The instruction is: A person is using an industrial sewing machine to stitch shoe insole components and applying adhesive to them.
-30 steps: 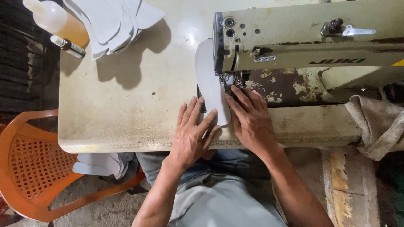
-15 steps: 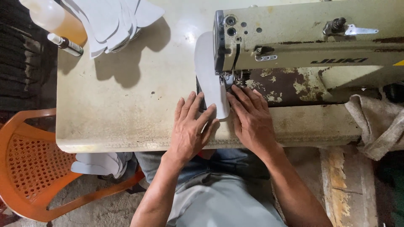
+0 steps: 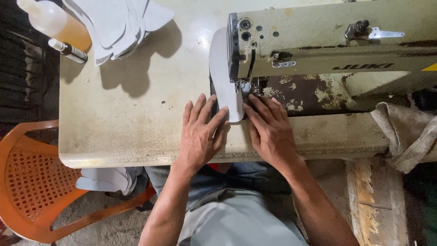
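Observation:
A long pale grey shoe-shaped piece (image 3: 223,77) lies flat on the worn cream sewing table (image 3: 136,123), running under the head of a cream industrial sewing machine (image 3: 327,41). My left hand (image 3: 200,132) rests flat on the table, fingers spread, with its fingertips pressing the piece's near left edge. My right hand (image 3: 271,130) lies flat just right of the piece's near end, its fingertips close to the needle area (image 3: 246,86).
A stack of similar pale cut pieces (image 3: 118,23) sits at the table's far left beside a plastic bottle of amber liquid (image 3: 57,25). An orange plastic chair (image 3: 32,182) stands at lower left, holding more pale pieces (image 3: 107,178). A grey rag (image 3: 405,132) hangs off the table's right end.
The pale piece has fed away from me under the machine head, so less of it shows near my hands. Both hands stay pressed flat beside it, having followed it slightly forward.

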